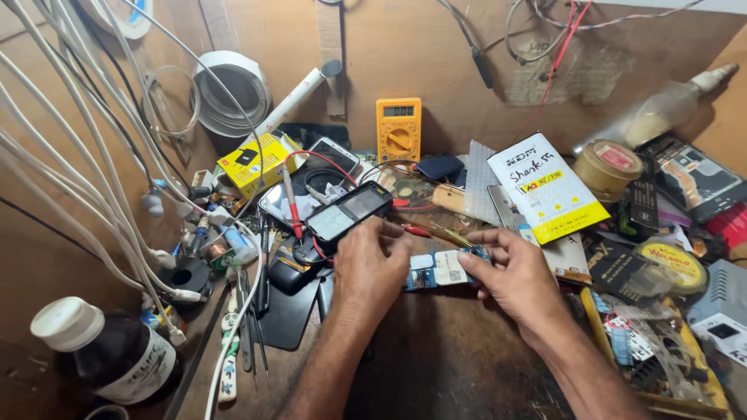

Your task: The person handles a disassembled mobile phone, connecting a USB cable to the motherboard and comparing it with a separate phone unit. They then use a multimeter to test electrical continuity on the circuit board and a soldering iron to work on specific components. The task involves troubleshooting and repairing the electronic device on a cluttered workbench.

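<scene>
Blue and white, the small circuit board (pixel 440 270) sits at the frame's centre, pinched at each end by the left hand (pixel 372 268) and right hand (pixel 515 276), fingers closed on its edges. Bare brown table (pixel 436 350) lies open below the wrists. Just above crowd a dark phone (pixel 348 211) and red probe (pixel 293 208), perhaps touching it. White cables (pixel 93 163) hem the left; a yellow multimeter (pixel 398 128) stands behind.

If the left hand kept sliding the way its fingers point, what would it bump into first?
Probably the black phone lying just beyond the left hand; its fingertips look nearly at the phone's near edge, though depth is hard to judge.
</scene>
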